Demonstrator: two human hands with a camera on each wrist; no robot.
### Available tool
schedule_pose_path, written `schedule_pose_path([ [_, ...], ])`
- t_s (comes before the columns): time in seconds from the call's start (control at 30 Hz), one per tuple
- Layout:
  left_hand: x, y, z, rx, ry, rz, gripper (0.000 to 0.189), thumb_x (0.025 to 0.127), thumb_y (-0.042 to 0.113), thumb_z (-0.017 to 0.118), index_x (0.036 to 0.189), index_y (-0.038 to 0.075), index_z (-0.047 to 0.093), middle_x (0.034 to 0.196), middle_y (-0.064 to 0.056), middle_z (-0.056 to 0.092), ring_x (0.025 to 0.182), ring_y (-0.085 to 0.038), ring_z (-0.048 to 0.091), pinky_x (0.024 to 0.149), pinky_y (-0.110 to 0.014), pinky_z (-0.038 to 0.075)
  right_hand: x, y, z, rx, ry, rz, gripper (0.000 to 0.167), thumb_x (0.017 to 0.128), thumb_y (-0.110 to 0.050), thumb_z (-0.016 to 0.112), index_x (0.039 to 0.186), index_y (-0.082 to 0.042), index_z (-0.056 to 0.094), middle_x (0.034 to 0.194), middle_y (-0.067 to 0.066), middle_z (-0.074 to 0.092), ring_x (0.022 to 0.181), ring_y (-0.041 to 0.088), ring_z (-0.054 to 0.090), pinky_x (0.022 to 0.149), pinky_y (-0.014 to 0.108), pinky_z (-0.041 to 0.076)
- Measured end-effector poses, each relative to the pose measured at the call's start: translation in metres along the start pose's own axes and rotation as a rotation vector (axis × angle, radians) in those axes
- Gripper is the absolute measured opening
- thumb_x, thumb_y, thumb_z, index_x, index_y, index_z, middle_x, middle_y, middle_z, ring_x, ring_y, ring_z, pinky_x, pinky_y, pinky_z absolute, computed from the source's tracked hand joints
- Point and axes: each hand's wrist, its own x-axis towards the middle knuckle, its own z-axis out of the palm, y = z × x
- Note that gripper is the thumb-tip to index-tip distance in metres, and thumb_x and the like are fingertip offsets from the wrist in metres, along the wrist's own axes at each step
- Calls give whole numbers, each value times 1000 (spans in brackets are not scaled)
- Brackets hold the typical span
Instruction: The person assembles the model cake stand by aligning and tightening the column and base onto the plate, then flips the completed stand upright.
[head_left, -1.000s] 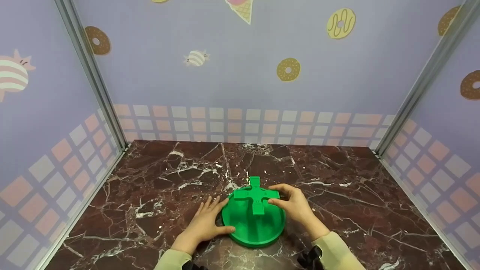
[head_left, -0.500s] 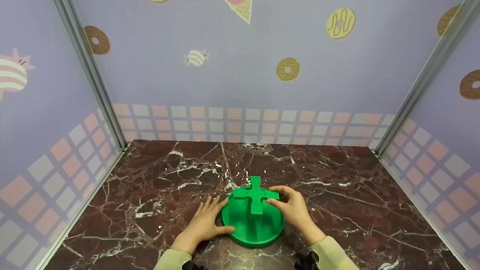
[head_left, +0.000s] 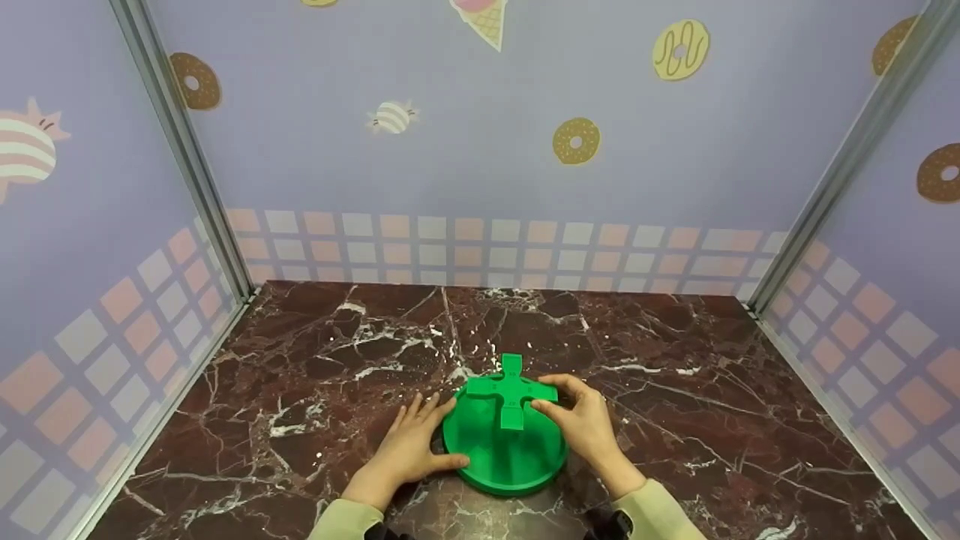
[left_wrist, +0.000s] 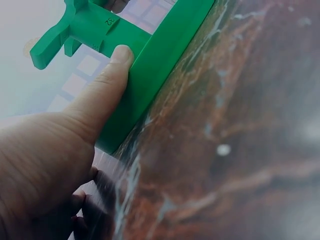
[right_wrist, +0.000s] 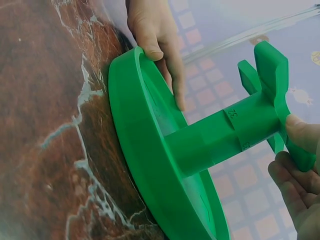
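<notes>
A green round base (head_left: 517, 465) with a raised rim sits on the tabletop. From its middle rises a green post (right_wrist: 225, 132) with marks such as 32 on its side, capped by a four-armed cross (head_left: 512, 390). My left hand (head_left: 405, 448) holds the left side of the base, its thumb (left_wrist: 120, 60) over the rim and its fingers spread along the outer edge. My right hand (head_left: 587, 420) pinches the right arm of the cross between thumb and fingers, as the right wrist view shows. The post stands upright in the base.
The dark red marbled table (head_left: 315, 360) is veined with white. Walls with printed sweets and a checked border (head_left: 510, 247) enclose it at the back and both sides, with metal posts (head_left: 180, 142) at the corners.
The cross has turned very slightly, and my right hand and forearm have shifted a little left with it. The left hand stays in place at the base.
</notes>
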Motion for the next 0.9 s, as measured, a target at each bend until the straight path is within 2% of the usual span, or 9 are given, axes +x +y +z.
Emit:
schedule_pose_path([
  [0.23, 1, 0, 0, 12, 5, 2, 106, 77, 64, 80, 160, 13, 38, 166, -26, 30, 157, -51, 16, 128, -67, 12, -1, 1, 0, 0, 8, -15, 33, 82, -10, 85, 114, -7, 76, 113, 12, 76, 97, 20, 74, 79, 21, 61],
  [0.37, 1, 0, 0, 16, 7, 4, 107, 76, 64, 80, 160, 13, 38, 166, -26, 31, 157, -51, 17, 128, -67, 12, -1, 1, 1, -19, 13, -32, 33, 82, -9, 85, 114, -5, 76, 112, 13, 76, 95, 20, 74, 78, 22, 61],
  [0.53, 0, -1, 0, 16, 4, 2, 106, 77, 64, 80, 160, 13, 38, 166, -26, 31, 157, -51, 17, 128, -67, 12, -1, 3, 0, -33, -19, -52, 35, 84, -10, 84, 117, -6, 74, 115, 15, 75, 99, 25, 74, 84, 29, 63],
  [0.63, 1, -1, -1, 10, -2, 1, 106, 77, 64, 80, 160, 13, 38, 166, -26, 31, 157, -51, 17, 128, -67, 12, -1, 6, -4, -21, -66, -51, 47, 84, -12, 83, 128, -6, 69, 124, 18, 72, 111, 33, 71, 96, 43, 61],
  [0.73, 1, 0, -1, 3, -10, -1, 106, 78, 64, 80, 161, 14, 37, 166, -26, 30, 157, -51, 16, 128, -67, 11, -2, 10, -12, -9, -122, -50, 63, 84, -12, 84, 142, -5, 58, 137, 18, 66, 127, 39, 63, 106, 58, 53],
  [0.9, 1, -1, -1, -7, -15, -5, 106, 78, 63, 79, 161, 14, 36, 167, -25, 30, 157, -50, 15, 128, -67, 10, -1, 21, -29, -76, -234, -7, 88, 82, -16, 87, 156, -6, 41, 158, 18, 48, 146, 43, 45, 116, 67, 39],
])
